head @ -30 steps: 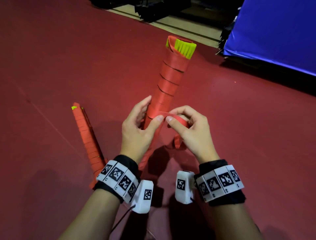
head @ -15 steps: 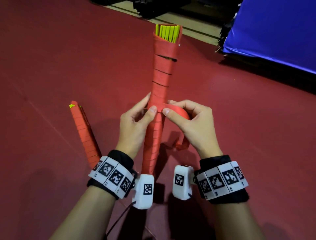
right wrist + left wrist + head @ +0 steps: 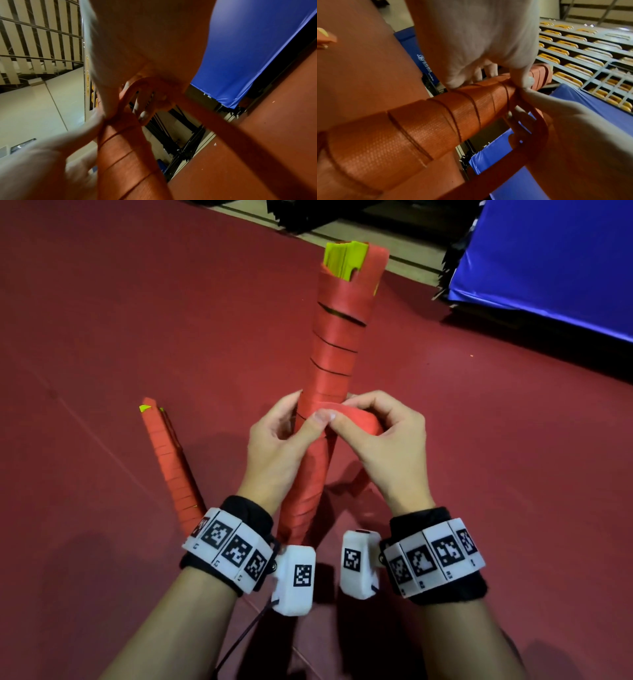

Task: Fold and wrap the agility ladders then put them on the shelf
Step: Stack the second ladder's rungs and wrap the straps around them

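Dim light; blurred wrist views

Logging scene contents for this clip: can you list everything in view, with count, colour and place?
Ladder bundle in hand: one, red strap wound around yellow-green rungs, upright between both hands.
Loose strap end: one, red, pinched at the bundle's middle.
Wrapped ladder bundle: one, red with a yellow-green tip, lying on the floor to the left.
Floor: dark red.
Mat: one, blue, upper right.
Shelf rack: one, grey, holding yellow items.
Left hand: grips the bundle.
Right hand: pinches the strap end.
Wristbands: two, black with white marker tiles.
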`<action>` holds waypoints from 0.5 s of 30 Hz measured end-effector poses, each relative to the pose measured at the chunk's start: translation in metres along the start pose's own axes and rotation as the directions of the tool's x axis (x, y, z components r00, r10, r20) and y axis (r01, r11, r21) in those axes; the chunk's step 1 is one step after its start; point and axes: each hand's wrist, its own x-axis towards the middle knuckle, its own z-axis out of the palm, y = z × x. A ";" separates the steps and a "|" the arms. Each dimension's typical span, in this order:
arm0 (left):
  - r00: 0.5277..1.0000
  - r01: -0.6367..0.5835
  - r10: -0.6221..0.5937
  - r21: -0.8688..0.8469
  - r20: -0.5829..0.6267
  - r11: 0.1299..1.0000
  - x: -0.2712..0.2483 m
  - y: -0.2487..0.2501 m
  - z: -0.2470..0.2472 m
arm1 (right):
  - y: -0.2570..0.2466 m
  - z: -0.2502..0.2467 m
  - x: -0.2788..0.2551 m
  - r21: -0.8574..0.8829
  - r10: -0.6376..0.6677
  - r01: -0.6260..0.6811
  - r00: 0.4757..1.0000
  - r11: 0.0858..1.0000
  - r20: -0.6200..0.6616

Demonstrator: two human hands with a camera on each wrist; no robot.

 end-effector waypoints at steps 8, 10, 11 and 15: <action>0.991 0.133 -0.133 -0.138 0.003 0.981 0.008 -0.003 -0.011 | -0.001 -0.006 -0.003 -0.011 -0.036 0.036 0.999 0.999 0.006; 0.986 0.162 -0.156 -0.143 0.055 0.976 0.008 -0.003 -0.013 | 0.000 -0.003 -0.007 0.006 -0.049 0.049 0.998 0.999 -0.025; 0.982 0.180 -0.170 -0.144 0.082 0.973 0.008 -0.002 -0.014 | 0.000 -0.002 -0.009 0.022 -0.054 0.055 0.998 0.998 -0.037; 0.981 0.162 -0.150 -0.094 0.119 0.982 0.007 0.006 -0.014 | -0.001 0.001 -0.009 0.039 -0.041 0.044 0.998 0.998 -0.056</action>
